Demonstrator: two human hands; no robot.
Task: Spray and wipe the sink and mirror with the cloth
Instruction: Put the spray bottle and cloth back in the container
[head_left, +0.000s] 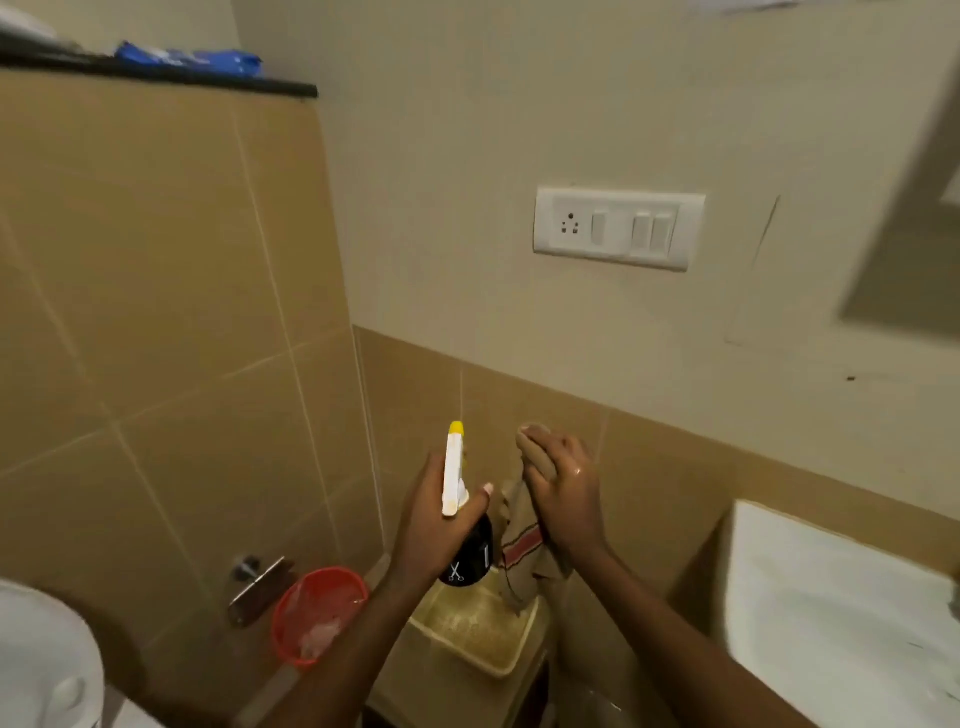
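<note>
The cloth hangs bunched in my right hand, fingers closed around it; my left hand wraps the spray bottle, nozzle up. I judge nothing sprayed or wiped yet. The sink sits low right, the mirror upper right, open air between; a cream bin waits below.

Left hand grips spray bottle; right hand clutches cloth; sink at right.
</note>
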